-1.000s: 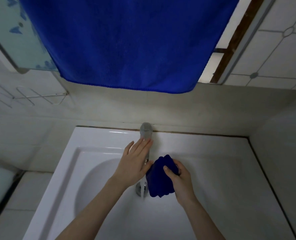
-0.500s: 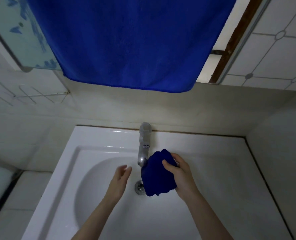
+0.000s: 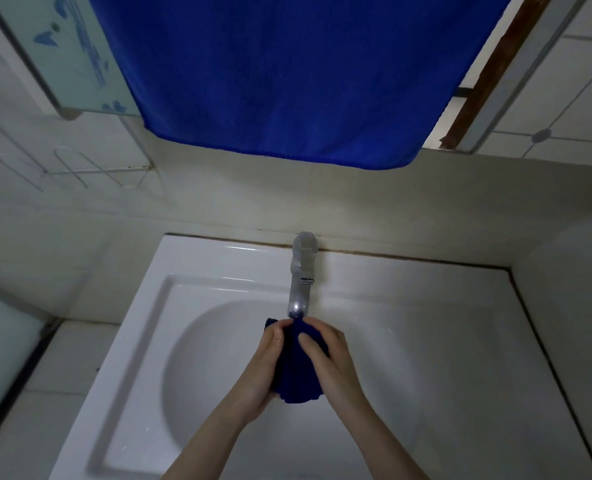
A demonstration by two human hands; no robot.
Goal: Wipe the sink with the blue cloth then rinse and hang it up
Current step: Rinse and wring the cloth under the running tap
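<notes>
Far left, upper wall: frosted glass panel (image 3: pixel 76 57) with blue leaf print. Below it, a thin wire rack (image 3: pixel 90 171) fixed to the wall.

Top centre: large blue towel (image 3: pixel 287 74) hung flat above the basin, its lower hem well above the tap.

White sink (image 3: pixel 169 341), square rim, round bowl, set into a corner.

Left hand (image 3: pixel 265 368) was over the bowl, fingers curled round the left side of the blue cloth (image 3: pixel 299 375), grasping it. The cloth was bunched into a wad, held between both hands above the bowl, its top just beneath the spout of the chrome tap (image 3: pixel 301 275). Could not tell whether water ran.

Right hand (image 3: pixel 329 362) grasped the cloth's right side, thumb laid across its front.

Far right: pale tiled wall (image 3: pixel 564 81) with small round insets.
</notes>
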